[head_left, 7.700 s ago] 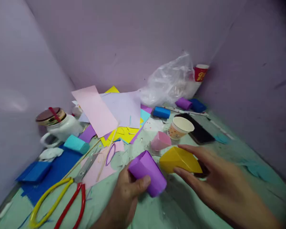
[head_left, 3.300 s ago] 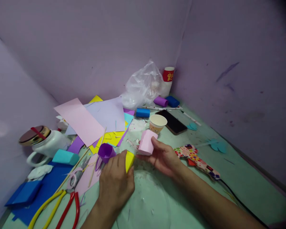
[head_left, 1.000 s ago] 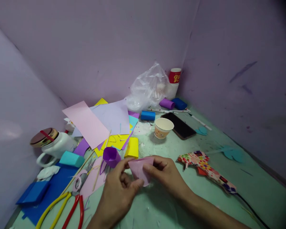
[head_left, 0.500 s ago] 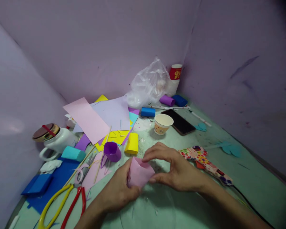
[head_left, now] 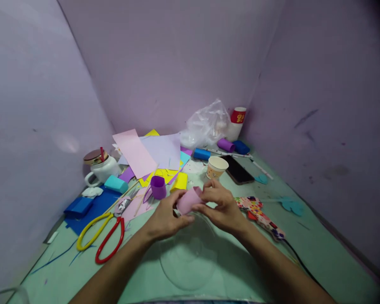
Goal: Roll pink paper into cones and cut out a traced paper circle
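Note:
Between my two hands is a pink paper tube (head_left: 188, 201), tilted, with its opening toward the right. My left hand (head_left: 169, 216) wraps round its left side, thumb below and fingers behind. The fingertips and thumb of my right hand (head_left: 221, 205) pinch the rim at the right end. Just beyond the left hand stand a purple paper tube (head_left: 158, 188) and a yellow paper tube (head_left: 179, 183). A small paper cup (head_left: 216, 167) stands behind the right hand. Beneath the hands a clear round disc (head_left: 188, 257) lies on the green table.
At left lie scissors (head_left: 109, 236) with yellow and red handles, blue paper (head_left: 96, 211) and a white lidded mug (head_left: 106, 171). Paper sheets (head_left: 163, 152) and a plastic bag (head_left: 202, 126) are at the back. Rightward are a phone (head_left: 239, 170) and a flower-patterned corded glue gun (head_left: 261, 217).
The view has shifted, showing more of the table's near side. The pink tube has turned, its opening now facing right, and my right fingers have closed onto its rim.

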`<state>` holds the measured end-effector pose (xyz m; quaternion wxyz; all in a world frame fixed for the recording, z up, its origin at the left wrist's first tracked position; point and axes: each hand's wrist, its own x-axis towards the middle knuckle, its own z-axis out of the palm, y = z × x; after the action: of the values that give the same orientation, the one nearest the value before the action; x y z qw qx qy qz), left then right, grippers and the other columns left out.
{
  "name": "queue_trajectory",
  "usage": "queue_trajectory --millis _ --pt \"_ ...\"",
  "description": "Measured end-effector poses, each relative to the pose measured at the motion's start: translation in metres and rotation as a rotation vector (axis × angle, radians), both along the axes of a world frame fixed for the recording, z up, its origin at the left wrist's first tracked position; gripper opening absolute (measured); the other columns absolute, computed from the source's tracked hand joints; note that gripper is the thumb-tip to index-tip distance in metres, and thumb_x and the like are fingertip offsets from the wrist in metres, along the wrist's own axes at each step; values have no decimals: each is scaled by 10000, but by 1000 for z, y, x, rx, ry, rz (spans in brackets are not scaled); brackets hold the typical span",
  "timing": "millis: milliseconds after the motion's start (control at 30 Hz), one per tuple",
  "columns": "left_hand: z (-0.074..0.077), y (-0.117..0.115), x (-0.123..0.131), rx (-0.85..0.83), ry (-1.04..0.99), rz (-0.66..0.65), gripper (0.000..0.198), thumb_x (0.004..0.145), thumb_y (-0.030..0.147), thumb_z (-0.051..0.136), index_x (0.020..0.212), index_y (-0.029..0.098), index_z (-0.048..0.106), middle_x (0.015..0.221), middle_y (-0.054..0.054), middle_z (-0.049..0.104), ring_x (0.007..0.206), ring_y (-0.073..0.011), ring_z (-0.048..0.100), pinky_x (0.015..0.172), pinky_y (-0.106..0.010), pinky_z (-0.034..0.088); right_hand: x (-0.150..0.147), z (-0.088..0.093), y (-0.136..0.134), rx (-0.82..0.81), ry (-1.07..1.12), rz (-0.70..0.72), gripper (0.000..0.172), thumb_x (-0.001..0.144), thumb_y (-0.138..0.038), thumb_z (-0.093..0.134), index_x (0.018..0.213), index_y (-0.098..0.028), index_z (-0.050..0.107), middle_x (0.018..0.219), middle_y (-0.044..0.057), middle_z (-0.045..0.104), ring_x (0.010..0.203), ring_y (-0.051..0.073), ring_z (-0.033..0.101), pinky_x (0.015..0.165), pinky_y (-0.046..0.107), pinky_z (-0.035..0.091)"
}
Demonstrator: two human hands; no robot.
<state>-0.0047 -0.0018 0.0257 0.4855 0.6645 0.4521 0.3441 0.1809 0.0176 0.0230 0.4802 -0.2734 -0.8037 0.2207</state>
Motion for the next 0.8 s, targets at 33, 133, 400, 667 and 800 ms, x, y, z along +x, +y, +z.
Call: queue_trajectory --millis 33,133,400,667,800 --pt "0 0 1 32 15 21 539 676 274 671 1176 139 519 1121 -94 600 975 -224 568 824 -314 450 0 0 0 -1 26 -36 124 768 -266 685 652 -223 690 605 43 631 763 230 507 727 386 433" --pt "-2 1 0 67 41 40 473 694 296 666 1125 124 575 1060 -90 635 911 -226 586 780 -317 463 0 -1 1 -57 25 -11 53 736 -274 718 737 -222 714 693 58 673 1015 277 523 895 438 403" --pt "-3 -3 0 102 68 34 500 660 358 708 1106 151 617 1052 -74 662 891 -235 599 743 -320 477 -5 -4 -6 -181 77 -11 82 755 -202 671 675 -186 682 651 26 641 789 201 630 737 316 482" --pt "8 -9 -8 252 -1 201 746 712 416 674 1337 190 334 1327 -123 445 934 -170 566 702 -271 499 11 0 -5 -382 256 -294 114 724 -298 677 659 -205 691 587 -12 614 552 143 543 554 274 419" --pt "17 -8 -17 285 132 286 428 730 384 642 1089 163 566 1034 -71 632 835 -157 596 697 -264 495 30 -19 -16 -563 406 -362 163 722 -369 692 644 -226 685 575 -21 610 540 135 518 536 260 397"
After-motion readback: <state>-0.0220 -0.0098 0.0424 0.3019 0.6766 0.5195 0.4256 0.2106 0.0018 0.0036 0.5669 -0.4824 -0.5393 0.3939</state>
